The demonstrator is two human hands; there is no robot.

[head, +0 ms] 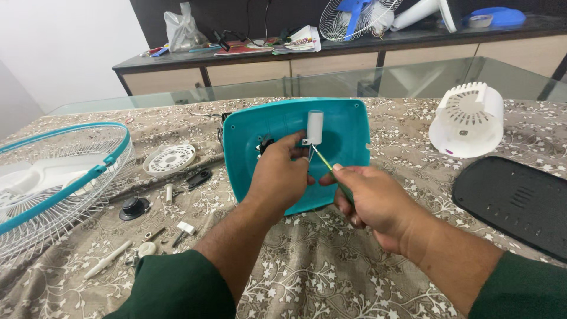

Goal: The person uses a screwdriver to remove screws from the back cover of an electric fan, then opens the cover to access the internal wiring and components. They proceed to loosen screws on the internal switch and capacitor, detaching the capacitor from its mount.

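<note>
Teal plastic fan base [345, 127] is being steadied upright by the left hand [280, 174] gripping its white cylindrical capacitor [315, 126]; a green-handled screwdriver [328, 166], clasped in the right hand [372, 204], is being driven at its bracket, seemingly needing steady alignment.

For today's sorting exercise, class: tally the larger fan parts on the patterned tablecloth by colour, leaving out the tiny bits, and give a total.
Teal: 2, the square base cover steadied by the left hand, and the rim of the wire guard
White: 2, the vented motor cover and the round disc
Black: 2, the flat panel and the round knob
Total: 6
</note>
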